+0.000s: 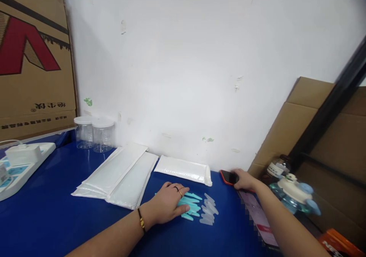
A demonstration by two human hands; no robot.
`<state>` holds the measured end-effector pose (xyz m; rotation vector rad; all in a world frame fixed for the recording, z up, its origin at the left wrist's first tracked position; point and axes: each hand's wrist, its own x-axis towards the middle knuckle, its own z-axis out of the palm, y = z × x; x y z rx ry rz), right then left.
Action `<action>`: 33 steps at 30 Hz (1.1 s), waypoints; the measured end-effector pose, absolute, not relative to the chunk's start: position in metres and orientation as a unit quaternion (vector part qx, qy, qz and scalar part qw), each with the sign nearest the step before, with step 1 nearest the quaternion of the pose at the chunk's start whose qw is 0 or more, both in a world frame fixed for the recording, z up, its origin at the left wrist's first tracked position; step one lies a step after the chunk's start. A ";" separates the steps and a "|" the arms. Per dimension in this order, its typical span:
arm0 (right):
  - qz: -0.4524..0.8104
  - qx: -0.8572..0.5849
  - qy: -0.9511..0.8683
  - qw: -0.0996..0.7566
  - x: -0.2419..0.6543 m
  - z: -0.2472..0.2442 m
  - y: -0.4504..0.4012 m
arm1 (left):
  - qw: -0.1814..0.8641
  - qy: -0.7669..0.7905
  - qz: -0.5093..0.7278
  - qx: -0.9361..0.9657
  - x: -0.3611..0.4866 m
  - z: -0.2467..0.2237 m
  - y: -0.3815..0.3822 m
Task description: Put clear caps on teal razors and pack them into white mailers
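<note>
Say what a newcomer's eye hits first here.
Probably the big red mark on the cardboard box at far left. Then the turquoise pieces on the blue tabletop, partly under the left hand, with pale translucent pieces to their right. Farther right, the right hand touches a red-edged phone.

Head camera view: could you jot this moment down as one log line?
left hand: palm-down over turquoise pieces | right hand: touching red-edged phone | nearby: translucent pieces, white packets
</note>
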<state>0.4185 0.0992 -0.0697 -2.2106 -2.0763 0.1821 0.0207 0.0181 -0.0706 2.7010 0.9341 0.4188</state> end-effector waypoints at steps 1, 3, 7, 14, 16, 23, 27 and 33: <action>0.063 -0.725 -0.685 0.044 0.420 -0.070 0.102 | 0.127 0.322 0.143 0.927 0.021 -0.070 0.018; 0.075 -0.719 -0.690 0.029 0.422 -0.070 0.106 | 0.128 0.322 0.142 0.927 0.021 -0.070 0.018; 0.104 -0.703 -0.704 0.002 0.425 -0.065 0.111 | 0.129 0.320 0.145 0.927 0.020 -0.073 0.020; 0.120 -0.684 -0.718 -0.050 0.424 -0.054 0.108 | 0.128 0.315 0.150 0.929 0.019 -0.074 0.021; 0.115 -0.678 -0.723 -0.058 0.424 -0.053 0.108 | 0.127 0.316 0.149 0.928 0.019 -0.074 0.020; 0.107 -0.662 -0.738 -0.080 0.428 -0.056 0.113 | 0.126 0.315 0.151 0.929 0.019 -0.076 0.021; 0.114 -0.650 -0.747 -0.081 0.430 -0.060 0.117 | 0.124 0.314 0.152 0.929 0.018 -0.076 0.021; 0.098 -0.682 -0.724 0.012 0.444 -0.054 0.103 | 0.131 0.317 0.150 0.927 0.018 -0.073 0.020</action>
